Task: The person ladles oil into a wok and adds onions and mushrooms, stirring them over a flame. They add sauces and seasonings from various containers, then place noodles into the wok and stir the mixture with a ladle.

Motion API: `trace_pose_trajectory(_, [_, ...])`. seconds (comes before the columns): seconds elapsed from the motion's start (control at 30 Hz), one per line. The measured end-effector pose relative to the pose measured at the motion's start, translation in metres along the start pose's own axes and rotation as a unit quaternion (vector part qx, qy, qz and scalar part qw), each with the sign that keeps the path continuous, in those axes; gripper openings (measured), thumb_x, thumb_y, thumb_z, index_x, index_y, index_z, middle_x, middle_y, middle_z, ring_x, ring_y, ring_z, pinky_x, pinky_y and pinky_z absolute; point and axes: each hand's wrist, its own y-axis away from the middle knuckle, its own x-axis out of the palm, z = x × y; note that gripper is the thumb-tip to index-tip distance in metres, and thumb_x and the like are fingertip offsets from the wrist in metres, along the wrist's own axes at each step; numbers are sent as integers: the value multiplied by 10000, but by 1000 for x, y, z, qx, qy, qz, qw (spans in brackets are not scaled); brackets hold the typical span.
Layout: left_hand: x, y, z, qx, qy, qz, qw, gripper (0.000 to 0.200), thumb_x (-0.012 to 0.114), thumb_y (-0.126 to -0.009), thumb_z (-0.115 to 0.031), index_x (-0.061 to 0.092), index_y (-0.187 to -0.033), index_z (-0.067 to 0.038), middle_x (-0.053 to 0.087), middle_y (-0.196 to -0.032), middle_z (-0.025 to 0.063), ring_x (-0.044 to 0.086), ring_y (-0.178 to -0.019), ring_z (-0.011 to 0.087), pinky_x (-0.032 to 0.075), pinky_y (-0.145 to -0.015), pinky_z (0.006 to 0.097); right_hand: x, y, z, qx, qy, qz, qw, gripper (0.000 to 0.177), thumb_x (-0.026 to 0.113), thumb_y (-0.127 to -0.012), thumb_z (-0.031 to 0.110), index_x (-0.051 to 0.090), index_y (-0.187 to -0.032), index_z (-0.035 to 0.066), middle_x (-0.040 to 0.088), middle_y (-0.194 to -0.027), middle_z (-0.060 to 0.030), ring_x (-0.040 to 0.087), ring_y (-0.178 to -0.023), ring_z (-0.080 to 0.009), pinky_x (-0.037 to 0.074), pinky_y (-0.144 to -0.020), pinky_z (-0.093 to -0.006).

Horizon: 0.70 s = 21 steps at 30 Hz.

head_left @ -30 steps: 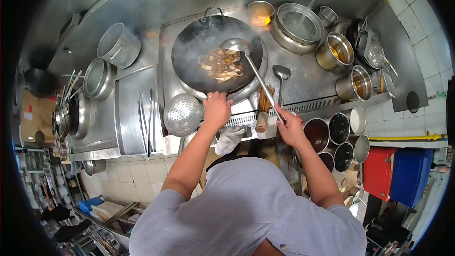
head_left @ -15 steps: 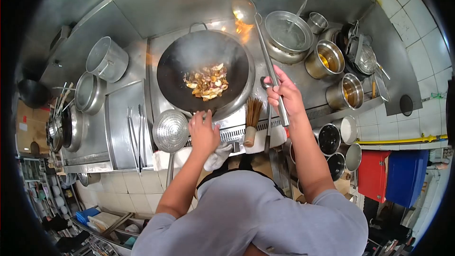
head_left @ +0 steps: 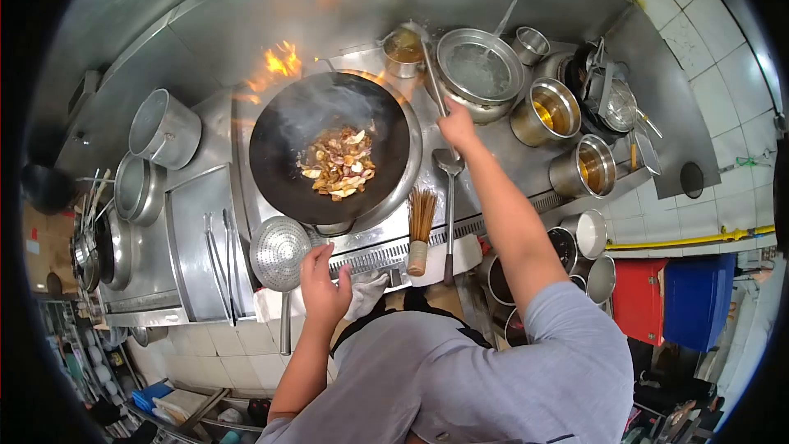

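My left hand (head_left: 325, 281) is held up in front of the black wok (head_left: 279, 173), its fingers apart and nothing in them. Browned food pieces (head_left: 339, 164) lie in the wok, with smoke over them. My right hand (head_left: 457, 125) is wrapped round the handle of a long metal ladle (head_left: 431, 74). The ladle's head is over a small metal pot (head_left: 403, 51) behind the wok. Beside my left hand is a perforated skimmer (head_left: 278, 253). Flames (head_left: 282, 61) rise at the back left of the wok.
A bamboo brush (head_left: 421, 230) and a spatula (head_left: 449, 189) lie right of the wok. A strainer over a pot (head_left: 481, 67) stands behind my right hand, with oil pots (head_left: 546, 111) farther right. Tongs (head_left: 218, 263) lie on the left tray.
My right hand has moved away from me with the ladle, toward the back pot. My left hand has come off the wok's near edge. The flames now show left of the wok, and the view has shifted.
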Motion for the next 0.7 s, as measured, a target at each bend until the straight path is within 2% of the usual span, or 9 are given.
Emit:
trace_pose_trajectory(0.17, [2, -8, -1, -5, 38, -22, 999, 449, 783, -878, -60, 699, -1312, 16, 651, -1247, 223, 623, -1156, 421, 511, -1032, 505, -25, 108, 1, 30, -6, -140, 990, 728, 641, -890, 53, 507, -1596, -63, 647, -1469, -345, 650, -1361, -462, 510, -1153, -445])
trace_pose_trajectory(0.33, [-12, -35, -41, -76, 305, 94, 945, 346, 776, -886, 0, 739, -1230, 1, 635, -1010, 59, 599, -911, 142, 497, -877, 282, -79, 119, -11, 114, 25, -197, 973, 769, 634, -885, 19, 456, -1629, -62, 686, -1405, -349, 691, -1305, -462, 544, -1097, -446])
trace_pose_trajectory(0.43, [-28, -53, -76, -22, 528, 166, 832, 338, 774, -880, 25, 754, -1216, -9, 640, -1024, 63, 596, -899, 144, 500, -855, 292, -94, 75, -68, 66, 43, -209, 975, 692, 650, -917, 28, 505, -1589, -52, 779, -1131, -251, 779, -948, -352, 619, -860, -429])
trace_pose_trajectory(0.47, [-36, -61, -98, 23, 567, 168, 806, 331, 838, -879, -25, 761, -1200, -15, 646, -994, 65, 594, -865, 154, 487, -799, 300, -106, 68, -58, 149, -91, -153, 973, 680, 636, -930, 18, 501, -1595, -40, 745, -1015, -200, 720, -810, -286, 592, -740, -401])
trace_pose_trajectory(0.5, [-45, -69, -116, 19, 567, 169, 806, 331, 838, -879, -25, 761, -1200, -15, 646, -994, 65, 594, -865, 154, 487, -799, 300, -116, 61, -50, 228, -223, -93, 943, 670, 622, -943, 7, 498, -1600, -28, 711, -900, -149, 662, -673, -221, 565, -619, -373])
trace_pose_trajectory(0.57, [-65, -83, -144, 179, 671, 230, 682, 279, 891, -884, -106, 784, -1128, -23, 661, -971, 75, 591, -817, 169, 469, -751, 322, -127, 45, -44, 243, -385, -103, 884, 570, 582, -920, -23, 542, -1487, -71, 632, -816, -94, 524, -537, -161, 468, -490, -351])
trace_pose_trajectory(0.6, [-78, -86, -154, 214, 659, 272, 668, 285, 913, -880, -125, 773, -1128, -106, 665, -959, 80, 567, -762, 177, 441, -698, 334, -142, 30, -68, 255, -503, -10, 825, 308, 552, -955, -29, 525, -1252, -104, 609, -811, -99, 530, -538, -161, 476, -477, -313])
trace_pose_trajectory(0.63, [-91, -88, -162, 248, 644, 312, 653, 308, 935, -877, -145, 762, -1128, -188, 669, -947, 86, 543, -708, 184, 413, -646, 345, -157, 23, -70, 313, -655, 26, 688, 112, 518, -991, -22, 474, -1079, -75, 578, -825, -110, 534, -543, -149, 481, -472, -277])
trace_pose_trajectory(0.7, [-106, -89, -192, 254, 710, 321, 574, 268, 928, -892, -145, 780, -1097, -233, 699, -1000, 96, 543, -667, 180, 420, -634, 357, -177, 27, -72, 293, -802, 43, 519, 135, 479, -1027, -17, 431, -1098, -122, 567, -894, -152, 535, -543, -144, 509, -480, -256])
